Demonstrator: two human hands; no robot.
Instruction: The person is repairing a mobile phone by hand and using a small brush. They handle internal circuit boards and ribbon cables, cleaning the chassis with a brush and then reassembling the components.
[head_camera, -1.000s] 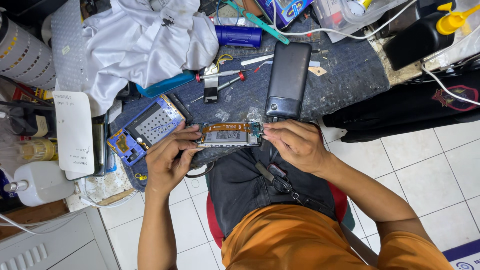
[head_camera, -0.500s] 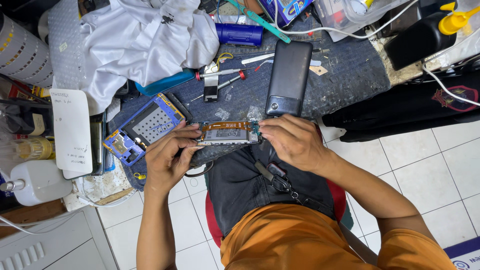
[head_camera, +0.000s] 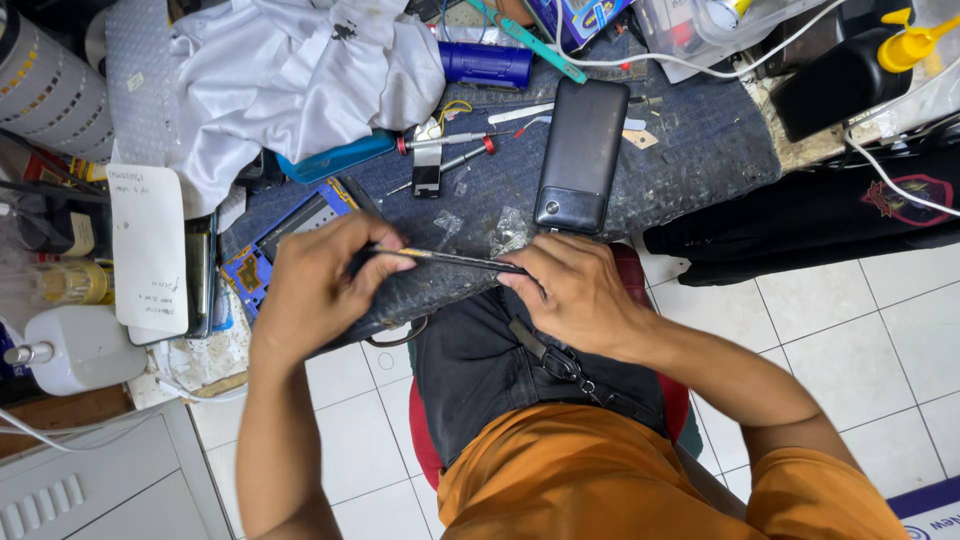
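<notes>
While both your hands pinch the thin phone frame edge-on over the near lip of the mat (head_camera: 690, 170), keep it level and share the load: your left hand (head_camera: 315, 285) has its fingers curled shut round the frame's left end, your right hand (head_camera: 575, 295) presses its fingertips closed on the right end, and the frame (head_camera: 450, 261) spans the gap between them, just above your lap. It looks like a part that bends easily, so grip the edges only and do not twist. The dark textured mat covers the bench ahead of you; a crumpled white cloth (head_camera: 290, 80) lies at its far left, with pale floor tiles (head_camera: 850, 330) below and to your right. A black phone (head_camera: 582, 155) lies face down just beyond your right hand, so keep your knuckles off it. A blue phone board (head_camera: 262, 262) sits partly under your left hand. Two small red-collared screwdrivers (head_camera: 450, 150) lie farther back, near the cloth.
</notes>
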